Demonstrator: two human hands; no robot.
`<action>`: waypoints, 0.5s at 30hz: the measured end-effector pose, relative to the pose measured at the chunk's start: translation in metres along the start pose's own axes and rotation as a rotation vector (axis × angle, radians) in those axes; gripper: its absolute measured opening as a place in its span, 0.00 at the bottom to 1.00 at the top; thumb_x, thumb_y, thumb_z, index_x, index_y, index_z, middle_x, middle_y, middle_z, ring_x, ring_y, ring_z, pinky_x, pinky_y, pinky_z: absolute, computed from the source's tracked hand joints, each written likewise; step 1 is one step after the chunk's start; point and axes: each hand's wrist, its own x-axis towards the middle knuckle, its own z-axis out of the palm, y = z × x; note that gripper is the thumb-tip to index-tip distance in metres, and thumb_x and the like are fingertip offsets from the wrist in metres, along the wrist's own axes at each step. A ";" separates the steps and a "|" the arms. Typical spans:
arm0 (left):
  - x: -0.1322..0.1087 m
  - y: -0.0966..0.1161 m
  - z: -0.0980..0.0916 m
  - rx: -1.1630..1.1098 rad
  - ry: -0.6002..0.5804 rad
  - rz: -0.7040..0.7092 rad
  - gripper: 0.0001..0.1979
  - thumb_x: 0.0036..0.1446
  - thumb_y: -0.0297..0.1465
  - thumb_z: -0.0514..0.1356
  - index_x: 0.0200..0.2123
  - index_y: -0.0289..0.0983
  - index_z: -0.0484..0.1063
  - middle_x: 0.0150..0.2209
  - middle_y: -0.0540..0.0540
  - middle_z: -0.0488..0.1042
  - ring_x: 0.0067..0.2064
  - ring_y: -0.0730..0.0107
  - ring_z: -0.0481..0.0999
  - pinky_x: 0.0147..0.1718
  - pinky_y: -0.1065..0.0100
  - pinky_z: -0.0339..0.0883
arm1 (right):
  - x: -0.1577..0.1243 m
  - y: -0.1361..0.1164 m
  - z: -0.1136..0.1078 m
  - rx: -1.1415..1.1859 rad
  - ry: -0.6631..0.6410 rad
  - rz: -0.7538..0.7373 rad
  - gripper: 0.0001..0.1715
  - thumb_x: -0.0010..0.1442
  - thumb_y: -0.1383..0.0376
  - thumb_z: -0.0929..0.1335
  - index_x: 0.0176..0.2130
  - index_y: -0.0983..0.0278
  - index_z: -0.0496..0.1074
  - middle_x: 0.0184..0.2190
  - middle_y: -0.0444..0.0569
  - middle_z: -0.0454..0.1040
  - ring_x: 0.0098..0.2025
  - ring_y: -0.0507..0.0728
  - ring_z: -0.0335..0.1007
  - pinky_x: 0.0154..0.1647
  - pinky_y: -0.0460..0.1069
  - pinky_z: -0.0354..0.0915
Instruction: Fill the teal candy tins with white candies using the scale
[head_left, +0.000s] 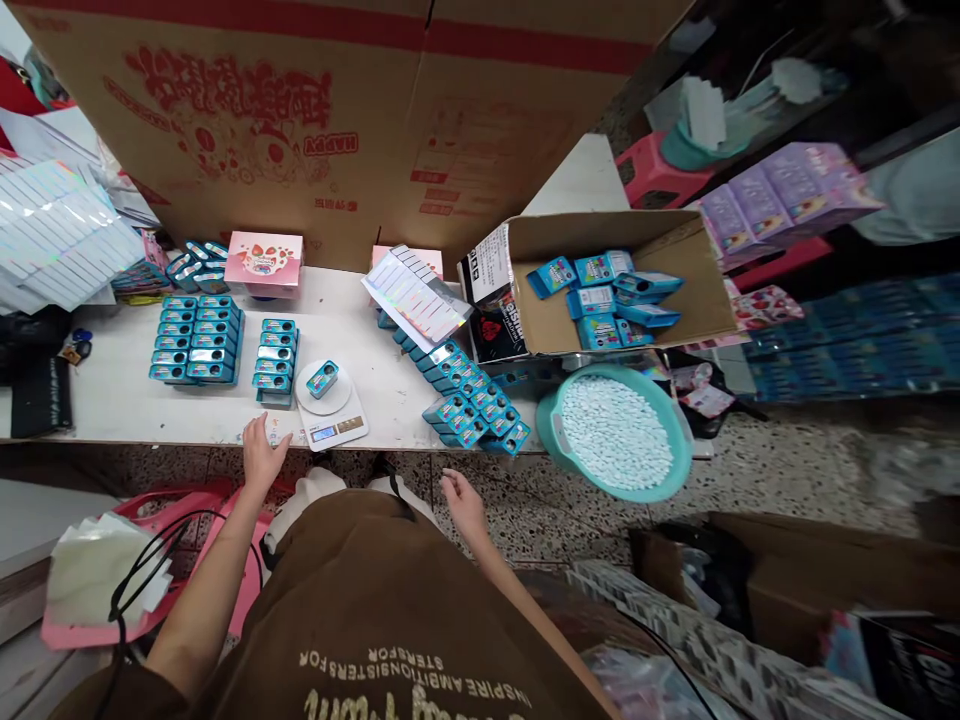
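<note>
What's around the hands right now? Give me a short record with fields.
Left hand: open, fingertips at the edge of the white table
Right hand: open, in the air off the table edge, touching nothing
Near left hand: white digital scale bearing a small blue rectangular tin
On table: rows of matching blue tins
At table's end: round teal plastic basin of small white pellets; open brown cardboard box of blue packets

Standing here I count two hands, a left hand (pixel 262 458) and a right hand (pixel 463 506), one digital scale (pixel 336 426) holding one blue tin (pixel 322 380), one teal basin (pixel 551 430), and one open cardboard box (pixel 525 270).
</note>
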 end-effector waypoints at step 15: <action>0.025 -0.013 -0.004 -0.051 -0.024 0.060 0.25 0.53 0.41 0.57 0.52 0.35 0.62 0.47 0.36 0.67 0.54 0.52 0.63 0.54 0.52 0.58 | -0.010 -0.006 0.025 0.029 0.004 0.027 0.30 0.54 0.50 0.61 0.46 0.68 0.70 0.35 0.55 0.77 0.34 0.59 0.72 0.39 0.53 0.66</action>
